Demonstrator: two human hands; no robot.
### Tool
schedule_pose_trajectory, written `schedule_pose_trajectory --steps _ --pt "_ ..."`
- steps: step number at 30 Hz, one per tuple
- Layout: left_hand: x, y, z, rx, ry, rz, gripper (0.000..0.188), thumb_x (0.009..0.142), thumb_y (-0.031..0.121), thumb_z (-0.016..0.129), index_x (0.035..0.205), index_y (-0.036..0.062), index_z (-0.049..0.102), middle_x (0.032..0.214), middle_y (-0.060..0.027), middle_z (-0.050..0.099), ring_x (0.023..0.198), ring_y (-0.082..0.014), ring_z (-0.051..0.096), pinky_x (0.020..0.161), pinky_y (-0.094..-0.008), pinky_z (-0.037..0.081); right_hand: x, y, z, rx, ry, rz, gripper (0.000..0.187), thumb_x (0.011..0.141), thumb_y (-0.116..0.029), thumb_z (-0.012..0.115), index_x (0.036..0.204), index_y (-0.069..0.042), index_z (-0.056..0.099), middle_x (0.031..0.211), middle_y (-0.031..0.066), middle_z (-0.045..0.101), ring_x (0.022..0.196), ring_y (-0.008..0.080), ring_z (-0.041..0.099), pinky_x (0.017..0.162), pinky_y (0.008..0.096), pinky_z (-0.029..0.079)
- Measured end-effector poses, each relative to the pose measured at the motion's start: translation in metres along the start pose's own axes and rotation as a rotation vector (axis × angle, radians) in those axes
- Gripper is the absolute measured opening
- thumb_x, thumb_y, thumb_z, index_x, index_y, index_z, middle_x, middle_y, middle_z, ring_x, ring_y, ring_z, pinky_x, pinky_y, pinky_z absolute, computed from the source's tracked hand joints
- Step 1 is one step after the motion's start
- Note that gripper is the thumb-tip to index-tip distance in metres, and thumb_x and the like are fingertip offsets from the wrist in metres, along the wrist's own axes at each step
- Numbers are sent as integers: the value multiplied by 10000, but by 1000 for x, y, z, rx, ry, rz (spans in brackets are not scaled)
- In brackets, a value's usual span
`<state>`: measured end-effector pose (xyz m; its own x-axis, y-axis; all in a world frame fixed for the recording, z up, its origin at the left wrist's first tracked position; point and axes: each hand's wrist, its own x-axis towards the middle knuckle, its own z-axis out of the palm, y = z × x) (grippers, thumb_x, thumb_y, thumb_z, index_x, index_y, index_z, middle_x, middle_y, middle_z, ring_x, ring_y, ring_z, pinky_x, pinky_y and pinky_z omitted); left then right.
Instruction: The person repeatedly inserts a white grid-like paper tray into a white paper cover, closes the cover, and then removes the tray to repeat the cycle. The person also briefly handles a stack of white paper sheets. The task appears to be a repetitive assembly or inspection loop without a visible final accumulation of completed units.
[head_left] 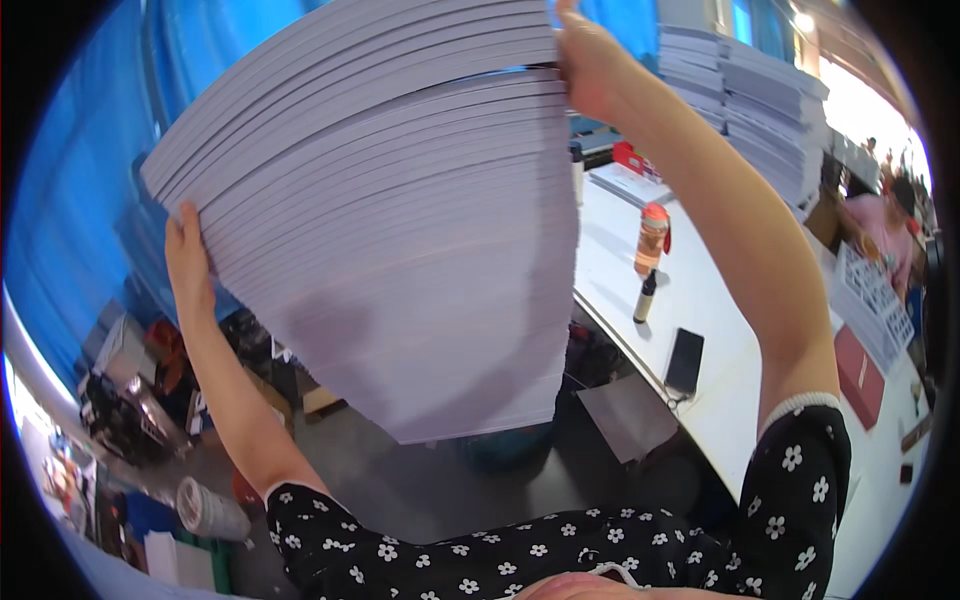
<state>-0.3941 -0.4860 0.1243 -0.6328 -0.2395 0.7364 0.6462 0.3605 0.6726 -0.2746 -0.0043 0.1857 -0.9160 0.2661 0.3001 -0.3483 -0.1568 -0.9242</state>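
Observation:
A tall stack of white paper sheets point(420, 270) rises close in front of me, its layered edges facing me. My left hand point(190, 262) is at the stack's left edge, its thumb side against the sheets and the other fingers partly hidden. High on the right corner, my right hand point(594, 65) grips the upper layers, with its fingertips out of sight behind them. A narrow gap opens at the right between these upper layers and the sheets below. Both forearms are raised and spread apart around the stack.
On the white table point(715, 300) at right stand an orange-capped bottle point(652, 238) and a small black-topped bottle point(646, 298), near a phone point(685, 362). More paper stacks point(770, 120) rise behind. A person in pink point(885, 230) is at far right. Blue curtains point(75, 200) hang at left.

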Motion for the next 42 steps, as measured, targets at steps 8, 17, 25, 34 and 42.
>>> schedule_pose_trajectory --steps 8,17,25,34,42 --pt "-5 10 25 -48 -9 9 566 1019 444 532 1265 -66 535 1182 -159 622 1051 -207 606 915 -320 487 11 23 -4 -105 98 -58 830 977 -721 215 1332 -45 540 1253 126 602 1127 239 539 1014 413 407" --pt "-50 25 48 507 534 497 632 1028 394 514 1425 -84 402 1436 -256 458 1347 -332 447 1121 -414 350 -59 55 -38 -129 153 -66 969 912 -803 284 1421 7 439 1322 139 522 1186 257 500 944 394 410" --pt "-350 31 210 -87 -406 851 399 1036 268 478 1308 -24 474 1402 -255 473 1312 -417 455 1086 -487 364 -349 242 -276 -676 374 390 721 980 -512 530 1431 39 418 1360 282 529 1280 340 523 1062 390 416" --pt "-639 121 388 -830 -1674 243 346 1011 196 544 704 36 521 667 -107 552 697 -292 536 648 -394 417 -697 268 -374 -1588 1204 995 697 960 -479 532 1459 -9 405 1542 213 354 1457 361 277 1165 514 251" --pt "-760 166 440 -429 -1321 852 421 913 289 673 1204 -5 593 1366 -258 522 1299 -396 464 1067 -456 367 -698 277 -355 -1668 1345 733 585 939 -424 563 1374 -39 504 1499 181 422 1441 366 305 1174 557 199"
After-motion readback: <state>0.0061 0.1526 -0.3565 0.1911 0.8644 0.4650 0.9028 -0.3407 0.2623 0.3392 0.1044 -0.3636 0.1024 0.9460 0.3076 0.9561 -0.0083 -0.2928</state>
